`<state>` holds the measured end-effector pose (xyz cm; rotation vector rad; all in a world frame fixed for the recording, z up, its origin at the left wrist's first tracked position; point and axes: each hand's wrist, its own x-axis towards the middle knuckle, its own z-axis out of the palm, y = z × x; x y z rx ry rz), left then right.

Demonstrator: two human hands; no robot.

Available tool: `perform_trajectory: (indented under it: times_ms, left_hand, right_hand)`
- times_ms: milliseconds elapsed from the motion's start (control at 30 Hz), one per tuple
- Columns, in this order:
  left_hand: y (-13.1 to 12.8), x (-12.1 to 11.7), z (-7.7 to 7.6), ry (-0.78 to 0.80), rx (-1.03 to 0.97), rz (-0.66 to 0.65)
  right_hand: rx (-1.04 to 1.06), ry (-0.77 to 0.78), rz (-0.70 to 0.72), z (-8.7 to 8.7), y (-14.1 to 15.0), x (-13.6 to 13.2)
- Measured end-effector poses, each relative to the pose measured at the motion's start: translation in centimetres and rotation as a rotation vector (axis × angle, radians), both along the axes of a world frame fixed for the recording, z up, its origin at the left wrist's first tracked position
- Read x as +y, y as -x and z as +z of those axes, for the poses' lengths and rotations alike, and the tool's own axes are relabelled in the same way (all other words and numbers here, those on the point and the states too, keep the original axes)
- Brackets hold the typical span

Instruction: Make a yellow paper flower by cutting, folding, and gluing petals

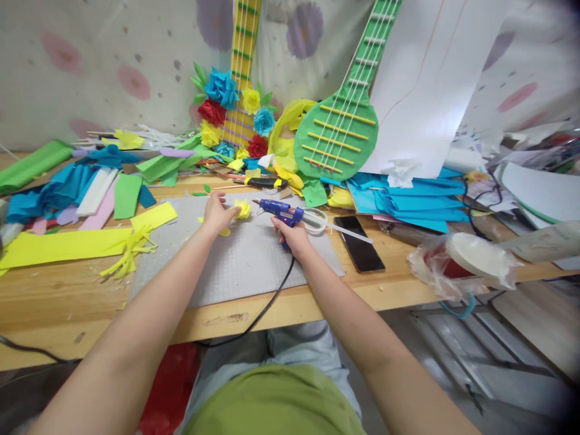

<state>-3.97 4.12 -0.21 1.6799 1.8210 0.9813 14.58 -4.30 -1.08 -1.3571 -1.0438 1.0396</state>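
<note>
My right hand (292,237) is wrapped around the grip of a blue hot glue gun (281,211), with a white glue stick (344,228) poking out of its rear. The gun's nozzle points left, toward a small yellow paper flower (243,209). That flower is at the fingertips of my left hand (218,212), whose fingers close on its near side. Beneath both hands lies a grey cutting mat (217,278). A few yellow petal pieces (224,232) rest on the mat by my left wrist. The gun's black cord (267,308) runs down over the table edge.
A black phone (359,244) lies right of the mat. Yellow crepe paper strips (67,248) are at the left. Behind stand a green paper guitar (338,133) and a yellow one (243,54) with paper flowers. A utility knife (263,182) lies at the mat's far edge.
</note>
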Motion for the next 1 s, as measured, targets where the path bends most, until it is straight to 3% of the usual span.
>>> perform_trajectory:
  times_ms: [167,400,533,733,1000]
  left_hand:
    - [0.1,-0.4,-0.4,-0.102,-0.065,-0.010]
    - [-0.1,-1.1,-0.7,-0.111,0.059,-0.070]
    - [-0.1,-0.8,-1.0,-0.097,-0.032,-0.049]
    - [-0.2,-1.0,-0.4,-0.218,-0.107,-0.075]
    - [-1.6,-1.2,0.4,-0.098,0.241,-0.165]
  right_hand:
    - [-0.003,-0.022,0.018,-0.2,-0.1,0.1]
    - [0.003,-0.033,0.032,-0.2,-0.1,0.1]
    - [0.018,-0.022,0.024,-0.2,0.0,0.1]
    - [0.031,-0.032,0.021,-0.2,0.0,0.2]
    - [0.039,-0.022,0.028,0.0,-0.1,0.1]
